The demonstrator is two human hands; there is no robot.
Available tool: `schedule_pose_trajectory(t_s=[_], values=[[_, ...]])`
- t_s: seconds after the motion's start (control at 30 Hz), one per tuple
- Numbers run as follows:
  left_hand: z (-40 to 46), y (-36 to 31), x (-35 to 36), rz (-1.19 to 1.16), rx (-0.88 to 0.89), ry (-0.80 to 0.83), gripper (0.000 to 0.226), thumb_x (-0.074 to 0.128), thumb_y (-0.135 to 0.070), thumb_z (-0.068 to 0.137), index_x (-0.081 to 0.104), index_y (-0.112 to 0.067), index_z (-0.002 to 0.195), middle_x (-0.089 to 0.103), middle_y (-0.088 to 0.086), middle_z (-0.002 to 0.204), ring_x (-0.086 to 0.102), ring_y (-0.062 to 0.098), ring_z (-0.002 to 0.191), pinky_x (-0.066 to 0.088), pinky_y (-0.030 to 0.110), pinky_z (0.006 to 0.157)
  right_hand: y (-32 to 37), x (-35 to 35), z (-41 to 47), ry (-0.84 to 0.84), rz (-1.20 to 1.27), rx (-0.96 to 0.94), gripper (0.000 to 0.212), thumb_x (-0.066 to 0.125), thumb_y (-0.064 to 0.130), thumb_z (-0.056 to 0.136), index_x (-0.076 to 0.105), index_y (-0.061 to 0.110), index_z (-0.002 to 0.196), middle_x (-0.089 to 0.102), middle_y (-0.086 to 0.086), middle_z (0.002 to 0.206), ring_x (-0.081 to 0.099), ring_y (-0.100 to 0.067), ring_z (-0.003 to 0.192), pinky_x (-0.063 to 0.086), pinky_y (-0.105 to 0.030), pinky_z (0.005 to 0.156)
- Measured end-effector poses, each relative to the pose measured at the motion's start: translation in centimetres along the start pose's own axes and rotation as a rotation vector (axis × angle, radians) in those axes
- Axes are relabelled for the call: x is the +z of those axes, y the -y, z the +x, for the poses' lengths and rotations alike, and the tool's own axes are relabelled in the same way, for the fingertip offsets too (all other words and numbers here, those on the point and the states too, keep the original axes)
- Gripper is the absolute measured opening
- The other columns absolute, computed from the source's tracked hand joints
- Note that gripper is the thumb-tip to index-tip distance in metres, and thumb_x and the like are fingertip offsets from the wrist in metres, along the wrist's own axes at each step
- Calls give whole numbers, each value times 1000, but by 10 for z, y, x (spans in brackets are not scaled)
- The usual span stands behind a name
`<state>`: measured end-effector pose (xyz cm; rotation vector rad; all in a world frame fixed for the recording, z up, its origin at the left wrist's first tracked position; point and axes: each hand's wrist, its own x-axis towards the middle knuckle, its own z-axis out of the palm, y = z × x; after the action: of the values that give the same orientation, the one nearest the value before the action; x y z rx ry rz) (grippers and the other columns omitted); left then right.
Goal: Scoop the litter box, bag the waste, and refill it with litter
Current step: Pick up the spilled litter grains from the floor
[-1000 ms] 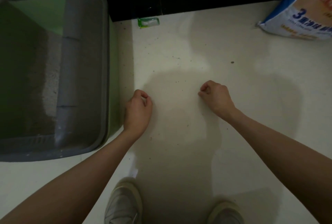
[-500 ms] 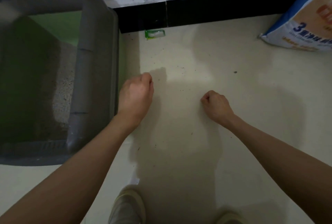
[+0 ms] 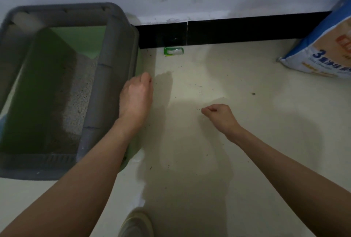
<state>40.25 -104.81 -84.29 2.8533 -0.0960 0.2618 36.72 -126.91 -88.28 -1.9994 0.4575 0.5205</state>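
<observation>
Both hands out over the floor, nothing picked up yet!

The left hand (image 3: 135, 99) hangs just beside the grey rim of the litter box (image 3: 115, 77), fingers curled under and holding nothing visible; whether it touches the rim is unclear. The right hand (image 3: 218, 116) is a loose fist over the bare floor (image 3: 247, 141), also holding nothing. The box sits against the wall with grey litter (image 3: 79, 103) in its green tray, and the litter bag (image 3: 322, 50) leans far right. No scoop in sight, so my call: find the scoop first, then steady the box by that near rim before digging.
</observation>
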Motion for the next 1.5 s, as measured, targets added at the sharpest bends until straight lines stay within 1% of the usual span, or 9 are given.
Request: schedule_pose_trajectory(t_s=[0.13,0.27,0.37,0.47,0.7,0.9,1.17,1.33,1.5], values=[[-2,36,-16,-56,1,-62,17,54,-17,91,66,-6,94,62,20,72,57,33,62,45,38,58,1,3,2,40,14,29,27,57,23,91,68,-1,85,50,-3,66,44,-16,64,34,-28,65],[9,22,-13,-128,13,-6,22,53,-17,92,66,1,89,65,21,81,59,33,73,46,39,64,9,14,8,38,30,51,26,57,24,90,60,5,71,40,-1,56,35,-16,54,28,-31,62],[16,6,-7,-181,22,-25,21,54,-15,91,66,1,88,65,20,82,60,33,75,50,40,66,18,21,8,66,46,53,35,56,22,90,60,-12,83,38,-2,57,33,-16,55,27,-30,60],[13,-2,-5,-227,17,-45,20,54,-14,92,67,1,91,66,17,83,61,31,74,51,40,68,27,23,6,85,55,34,32,56,20,91,63,-11,94,39,0,57,34,-14,52,27,-26,55],[8,-6,-16,-253,-130,86,21,50,-18,94,64,-4,101,66,15,94,60,31,83,49,37,71,41,24,4,38,128,39,29,57,16,89,64,-12,94,40,0,56,34,-14,52,27,-25,54],[-5,-25,-12,-305,-89,172,20,47,-20,95,61,-6,99,62,15,81,59,33,74,49,40,65,43,17,-4,3,255,107,19,53,11,91,64,14,76,37,2,53,31,-11,45,26,-20,45],[-28,-53,4,-478,-196,450,15,46,-20,93,57,-10,92,52,5,62,58,31,68,39,30,57,61,-21,-30,12,246,207,21,52,14,94,61,8,76,42,-2,58,34,-12,49,27,-21,46],[-20,-56,13,-469,-255,562,19,48,-18,92,55,-7,107,63,16,81,60,31,79,47,34,71,89,-57,-38,78,10,106,22,52,19,95,66,4,93,39,0,59,33,-12,52,28,-22,49],[-24,-53,39,-457,-350,556,20,50,-15,90,54,-8,108,65,21,86,60,34,87,46,34,77,67,-69,-7,18,38,111,21,57,14,91,66,-2,99,38,-2,59,32,-13,51,27,-23,48]])
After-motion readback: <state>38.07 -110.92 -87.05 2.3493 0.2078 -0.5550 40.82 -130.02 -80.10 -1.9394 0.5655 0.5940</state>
